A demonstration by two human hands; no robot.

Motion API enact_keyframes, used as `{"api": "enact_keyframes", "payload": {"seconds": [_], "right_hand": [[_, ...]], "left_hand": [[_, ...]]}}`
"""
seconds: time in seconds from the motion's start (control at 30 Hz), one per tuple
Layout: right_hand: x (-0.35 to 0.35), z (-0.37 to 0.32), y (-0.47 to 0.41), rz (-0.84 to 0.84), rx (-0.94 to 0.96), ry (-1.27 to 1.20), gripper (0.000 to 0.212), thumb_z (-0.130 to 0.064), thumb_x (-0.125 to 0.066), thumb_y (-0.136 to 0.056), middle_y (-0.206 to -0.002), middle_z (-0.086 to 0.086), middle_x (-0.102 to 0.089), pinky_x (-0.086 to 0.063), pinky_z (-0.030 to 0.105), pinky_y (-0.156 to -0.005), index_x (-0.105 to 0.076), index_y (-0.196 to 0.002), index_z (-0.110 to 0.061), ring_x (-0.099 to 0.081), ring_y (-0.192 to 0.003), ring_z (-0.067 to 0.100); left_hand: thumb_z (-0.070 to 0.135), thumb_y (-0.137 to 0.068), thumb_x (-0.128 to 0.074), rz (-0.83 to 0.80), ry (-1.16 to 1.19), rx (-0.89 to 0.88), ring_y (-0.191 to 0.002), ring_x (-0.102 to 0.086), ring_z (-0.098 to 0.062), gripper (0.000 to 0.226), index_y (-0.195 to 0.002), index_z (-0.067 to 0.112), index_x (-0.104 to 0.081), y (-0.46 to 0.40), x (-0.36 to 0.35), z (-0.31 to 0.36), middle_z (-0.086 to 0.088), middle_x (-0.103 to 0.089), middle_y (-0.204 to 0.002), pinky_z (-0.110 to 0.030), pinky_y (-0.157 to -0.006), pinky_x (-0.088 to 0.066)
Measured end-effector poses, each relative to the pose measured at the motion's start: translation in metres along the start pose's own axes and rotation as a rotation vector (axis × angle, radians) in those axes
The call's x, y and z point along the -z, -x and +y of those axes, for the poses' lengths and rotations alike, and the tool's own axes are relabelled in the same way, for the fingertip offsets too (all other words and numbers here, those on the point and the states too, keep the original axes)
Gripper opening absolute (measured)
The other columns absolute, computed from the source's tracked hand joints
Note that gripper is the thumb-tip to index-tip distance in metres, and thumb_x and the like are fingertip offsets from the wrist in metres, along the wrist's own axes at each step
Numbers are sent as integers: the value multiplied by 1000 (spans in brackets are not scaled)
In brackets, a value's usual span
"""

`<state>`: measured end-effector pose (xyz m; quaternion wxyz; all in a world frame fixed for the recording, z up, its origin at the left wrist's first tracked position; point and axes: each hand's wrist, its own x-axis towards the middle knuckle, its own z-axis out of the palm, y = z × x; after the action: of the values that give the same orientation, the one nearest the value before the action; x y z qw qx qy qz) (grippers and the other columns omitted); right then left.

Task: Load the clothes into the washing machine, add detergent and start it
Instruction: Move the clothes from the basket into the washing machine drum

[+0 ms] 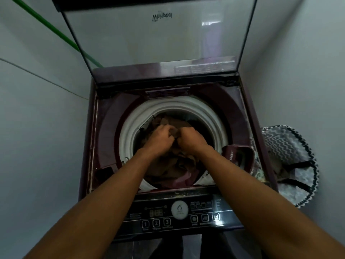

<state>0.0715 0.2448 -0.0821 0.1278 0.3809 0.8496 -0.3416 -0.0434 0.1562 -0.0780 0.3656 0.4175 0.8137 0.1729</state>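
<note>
Both hands, left (161, 138) and right (190, 139), grip bunched brown clothes (179, 161) inside the washing machine (110, 128) drum at frame centre. Its glass lid (158, 43) stands raised; a zigzag laundry basket (291, 157) sits at right.

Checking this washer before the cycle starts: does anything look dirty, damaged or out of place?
Yes: yellowish specks and grime lie along the ledge between the drum opening and the control panel, more at the right edge. Nothing looks broken.

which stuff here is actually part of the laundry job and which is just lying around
Part of the job:
brown clothes
washer drum
control panel
left hand
right hand

Lying about:
green hose
zigzag laundry basket
</note>
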Motion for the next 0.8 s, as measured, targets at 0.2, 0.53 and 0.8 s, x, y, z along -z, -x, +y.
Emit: {"api": "enact_keyframes", "payload": {"seconds": [0.2, 0.53, 0.8], "right_hand": [[46, 12, 28, 296, 14, -44, 19, -19, -52, -85, -90, 7, -68, -55, 40, -68, -66, -94, -11, -63, -80, 27], [120, 98, 88, 800, -26, -251, 20, -15, -52, -82, -88, 8, -67, -52, 39, -71, -71, -83, -11, -64, -81, 27], [125, 207, 121, 771, -271, -345, 18, -16, -52, -86, -92, 6, -68, -53, 39, -73, -70, -86, -14, -63, -85, 23]], "left_hand": [[17, -94, -51, 79, 14, -82, -118, -51, -21, 40, -134, 20, -54, 7, 2, 40, -5, -51, -127, -39, -103, -44], [11, -90, -57, 203, 8, -460, -89, -49, -9, 32, -121, 19, -63, 1, -38, 159, 5, -54, -100, -21, -86, -39], [11, -92, -53, 173, -137, -714, -95, -49, -16, 27, -111, 22, -70, -6, -102, 253, 4, -58, -95, -27, -87, -41]]}}
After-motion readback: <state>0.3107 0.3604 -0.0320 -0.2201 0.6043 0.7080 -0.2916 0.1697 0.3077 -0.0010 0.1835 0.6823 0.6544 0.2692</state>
